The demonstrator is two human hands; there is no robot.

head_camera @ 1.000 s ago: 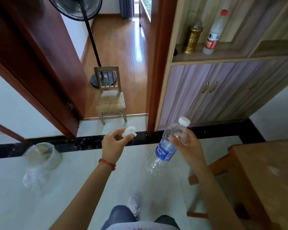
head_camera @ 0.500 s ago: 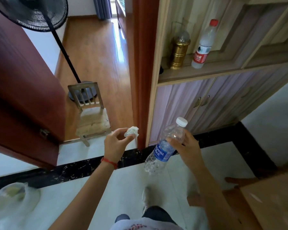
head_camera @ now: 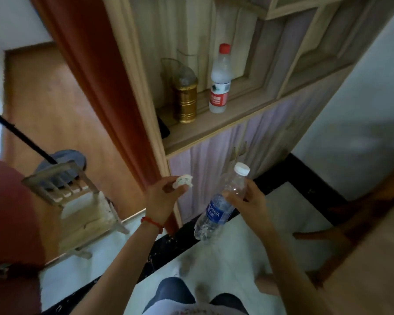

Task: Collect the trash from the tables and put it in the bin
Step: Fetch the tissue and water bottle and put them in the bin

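Observation:
My left hand [head_camera: 163,196] pinches a crumpled white tissue [head_camera: 183,180] between thumb and fingertips at chest height. Just to its right, my right hand [head_camera: 250,201] grips an empty clear plastic bottle [head_camera: 216,210] with a blue label and a white cap, tilted with the cap up and to the right. Both hands hover in front of a wooden cabinet. The bin is out of view.
A small wooden chair [head_camera: 77,201] stands in the doorway at left, with a fan base [head_camera: 62,164] behind it. The cabinet shelf [head_camera: 205,128] carries a gold canister [head_camera: 184,101] and a red-capped bottle [head_camera: 220,83]. A wooden table edge [head_camera: 369,269] lies at right.
The view has swung right and tilted; the bin with its clear bag left the frame at lower left. Both hands keep their hold on the tissue and the bottle.

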